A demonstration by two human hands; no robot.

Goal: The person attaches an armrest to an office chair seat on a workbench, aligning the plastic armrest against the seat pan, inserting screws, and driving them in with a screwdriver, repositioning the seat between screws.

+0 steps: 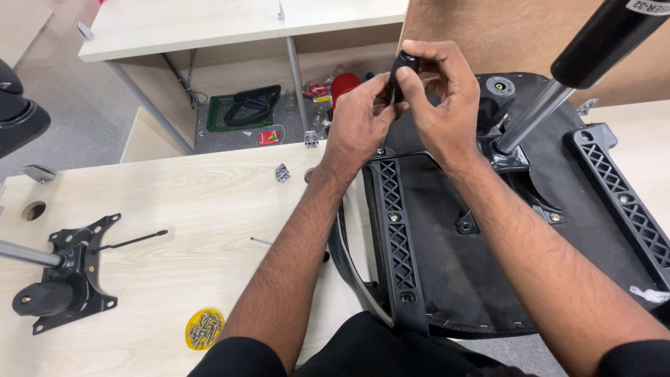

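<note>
Head camera showed a small black knob (403, 64) pinched between both hands above the upturned chair seat (447, 258). The left hand (359, 119) closed its fingertips on the knob's lower part, while the right hand (443, 98) wrapped thumb and fingers over its top, apparently to steady it for turning. The knob's long axis ran roughly upright, tilted slightly away from the person. The seat lay underside up, its gas cylinder (558, 84) slanting toward the upper right. Farther left on the table (174, 209) sat a black mounting plate (70, 276) and a yellow dish of screws (204, 329).
</note>
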